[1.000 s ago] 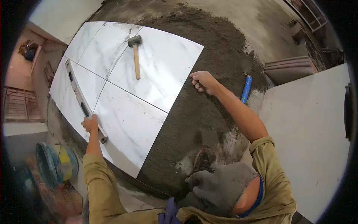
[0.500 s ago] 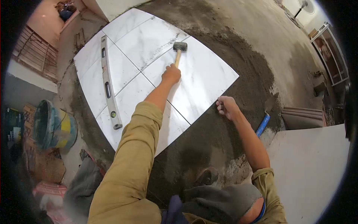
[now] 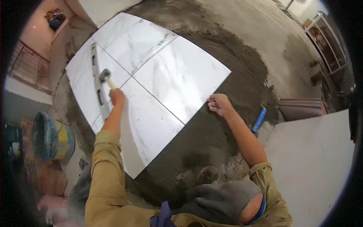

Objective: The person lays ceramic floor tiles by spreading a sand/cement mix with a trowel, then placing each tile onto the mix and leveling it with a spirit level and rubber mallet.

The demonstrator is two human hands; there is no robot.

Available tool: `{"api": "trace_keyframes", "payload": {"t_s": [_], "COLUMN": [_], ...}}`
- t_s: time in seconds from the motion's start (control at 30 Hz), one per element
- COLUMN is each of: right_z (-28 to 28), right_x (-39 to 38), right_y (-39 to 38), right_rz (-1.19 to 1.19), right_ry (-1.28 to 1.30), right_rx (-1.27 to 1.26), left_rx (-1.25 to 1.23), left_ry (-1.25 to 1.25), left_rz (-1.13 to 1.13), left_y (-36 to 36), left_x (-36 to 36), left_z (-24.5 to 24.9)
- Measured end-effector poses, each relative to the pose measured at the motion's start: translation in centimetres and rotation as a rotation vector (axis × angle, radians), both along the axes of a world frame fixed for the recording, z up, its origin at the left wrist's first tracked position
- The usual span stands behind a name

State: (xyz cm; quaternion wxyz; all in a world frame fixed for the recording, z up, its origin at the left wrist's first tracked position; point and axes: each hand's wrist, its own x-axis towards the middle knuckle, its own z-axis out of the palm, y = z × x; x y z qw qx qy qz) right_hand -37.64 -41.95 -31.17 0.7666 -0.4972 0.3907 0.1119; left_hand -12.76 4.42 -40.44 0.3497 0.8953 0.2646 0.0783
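Note:
My left hand (image 3: pixel 117 97) grips the wooden handle of a rubber mallet (image 3: pixel 104 75), its dark head over the left part of the tiles and overlapping a long spirit level (image 3: pixel 97 82). The level lies along the left side of the white marbled tiles (image 3: pixel 181 75). My right hand (image 3: pixel 219 105) is closed, fingers curled, right at the right edge of the nearest big tile. What those fingers hold, if anything, is hidden.
Wet grey mortar (image 3: pixel 245 72) surrounds the tiles. A blue-handled tool (image 3: pixel 259 120) lies on the right, near stacked tiles (image 3: pixel 301 108) and a large pale board (image 3: pixel 310 162). At left stands a stained bucket (image 3: pixel 53 136). A metal-framed rack (image 3: pixel 328 43) stands far right.
My left hand has swung the mallet leftward, from the right-hand big tile to the spirit level. My right hand stays at the tile edge. The whole view has shifted slightly.

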Motion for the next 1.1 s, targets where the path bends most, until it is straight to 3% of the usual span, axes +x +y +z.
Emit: {"api": "trace_keyframes", "payload": {"t_s": [0.03,0.07,0.1,0.17,0.2,0.27,0.3,0.37,0.43,0.5,0.57,0.6,0.63,0.7,0.93,1.1], "right_z": [-0.1,-0.1,-0.1,0.0,-1.5,-0.4,-0.6,-0.2,-0.1,-1.4,-7.8,-8.5,-8.8,-6.4,-3.8,1.1], "right_x": [-0.2,-0.1,0.0,-0.3,-0.2,-0.3,-0.2,-0.1,0.1,0.2,0.8,0.2,0.1,1.3,0.7,1.1], "right_y": [0.2,0.3,0.5,0.6,0.3,0.5,0.5,0.6,0.3,-0.9,-5.6,-5.6,-6.5,-5.8,-3.2,0.4], "right_rz": [-0.033,-0.046,-0.043,0.003,-0.023,0.013,0.007,-0.028,0.0,-0.059,0.179,0.437,0.438,0.043,-0.043,-0.141], "right_ry": [-0.019,-0.004,-0.007,-0.05,-0.086,-0.054,-0.026,-0.058,-0.083,-0.145,-0.332,-0.431,-0.607,-0.205,-0.233,-0.303], "right_rx": [0.03,0.023,0.001,0.007,0.037,-0.006,-0.06,-0.021,-0.007,0.102,0.034,-0.589,-0.255,0.325,0.132,0.088], "left_rx": [0.11,0.264,0.267,0.449,0.462,0.549,0.54,0.758,0.751,0.745,0.854,0.838,0.871,0.877,0.851,0.762], "left_ry": [0.032,0.028,-0.009,-0.155,-0.104,0.064,0.112,0.404,0.524,0.409,0.538,0.494,0.5,0.525,0.548,0.616], "left_rz": [-0.082,-0.23,-0.239,-0.568,-0.569,-1.0,-1.003,-1.122,-1.076,-1.162,-1.159,-1.134,-1.113,-1.115,-1.066,-1.046], "left_y": [2.4,2.7,1.4,0.1,0.6,1.4,2.1,3.1,4.8,7.0,4.6,5.4,5.5,5.3,5.5,4.9], "left_x": [1.4,-0.2,-2.6,-8.1,-10.8,-14.9,-16.6,-19.0,-18.9,-18.5,-18.4,-18.5,-18.9,-19.0,-18.8,-18.9], "left_z": [-2.7,-1.8,0.9,6.3,7.2,8.1,9.2,11.2,10.3,8.5,10.1,9.0,8.9,9.7,8.0,9.0]}}
